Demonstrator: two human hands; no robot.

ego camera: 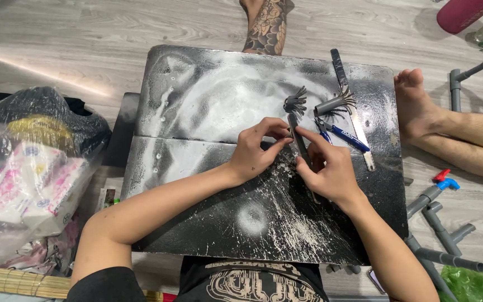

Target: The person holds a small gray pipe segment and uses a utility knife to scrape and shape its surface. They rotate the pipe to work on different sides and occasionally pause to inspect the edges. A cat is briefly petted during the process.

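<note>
A thin dark-grey strip point(299, 146), long & narrow, lay slanted across the middle of the black paint-dusted board point(208, 100), its upper end pinched between fingertips of both hands and its lower end running down-right under the right palm. Strip looked flat w/ a dull finish; its far tip was hidden by the hand, so full length couldn't be told. It sat just below the small dark fringed piece point(296, 102) & left of the blue-handled pliers point(342, 136).
</note>
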